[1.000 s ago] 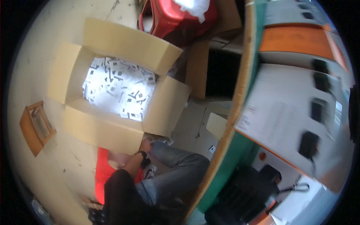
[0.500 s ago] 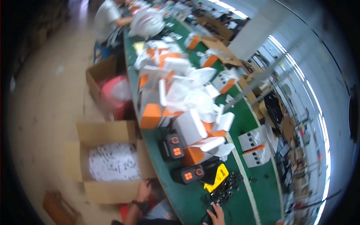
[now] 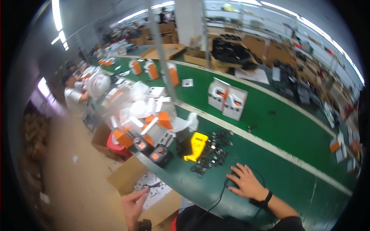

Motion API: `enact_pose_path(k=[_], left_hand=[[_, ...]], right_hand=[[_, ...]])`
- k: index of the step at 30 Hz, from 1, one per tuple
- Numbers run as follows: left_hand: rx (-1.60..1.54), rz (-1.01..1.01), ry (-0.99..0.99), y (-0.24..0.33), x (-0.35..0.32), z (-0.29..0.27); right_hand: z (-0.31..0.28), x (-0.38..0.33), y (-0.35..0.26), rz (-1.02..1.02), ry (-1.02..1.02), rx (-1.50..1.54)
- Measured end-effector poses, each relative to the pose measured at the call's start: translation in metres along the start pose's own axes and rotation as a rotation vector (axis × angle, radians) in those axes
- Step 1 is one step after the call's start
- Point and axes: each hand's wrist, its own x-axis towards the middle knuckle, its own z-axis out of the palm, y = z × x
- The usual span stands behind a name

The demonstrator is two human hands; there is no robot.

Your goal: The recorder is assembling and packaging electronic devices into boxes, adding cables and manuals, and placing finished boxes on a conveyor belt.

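My left hand [image 3: 133,208] is over a cardboard box [image 3: 163,210] below the table's near edge. Its thumb and fingers pinch a small black cable [image 3: 155,185], whose far end is too blurred to make out. My right hand [image 3: 248,183] lies open, fingers spread, on the green table beside a long black cord [image 3: 220,197] that loops around it and runs toward my body. Farther in is a tangle of short black cables [image 3: 216,148]. Beside it lies a flat yellow piece [image 3: 197,145]. Two black devices with orange buttons [image 3: 160,154] stand near the edge.
White and orange cartons with clear plastic bags [image 3: 140,109] pile up at the left. Two open white cartons [image 3: 227,100] stand past the pale strip. A metal post [image 3: 162,54] rises from the table. A red bin [image 3: 117,146] stands beside it. A person [image 3: 75,94] works farther left.
The view has swung to the right and levelled. My right hand has come fully into view. My left hand, formerly at the box's edge, now holds a black cable over the box.
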Motion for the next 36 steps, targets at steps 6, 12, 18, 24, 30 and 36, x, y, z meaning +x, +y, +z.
enact_pose_path(k=[6,12,18,24,30,36], left_hand=[[0.216,0.520,-0.564,0.145,0.077,0.096],[0.292,0.947,-0.726,0.149,0.148,0.274],[0.327,0.982,-0.738,0.117,0.154,0.337],[0.549,0.789,-0.966,0.134,0.165,0.328],[0.583,0.653,-1.063,0.181,0.191,0.307],[0.458,1.031,-0.616,0.217,0.252,0.376]], right_hand=[[-0.014,-0.042,0.031,0.207,0.091,-0.088],[-0.010,-0.097,0.101,0.703,0.244,-0.383],[-0.028,-0.177,0.115,0.903,0.330,-0.320],[-0.037,-0.183,0.107,0.888,0.471,-0.158],[-0.102,-0.084,0.146,0.765,0.297,0.024],[-0.103,0.006,0.307,0.896,0.396,-0.080]])
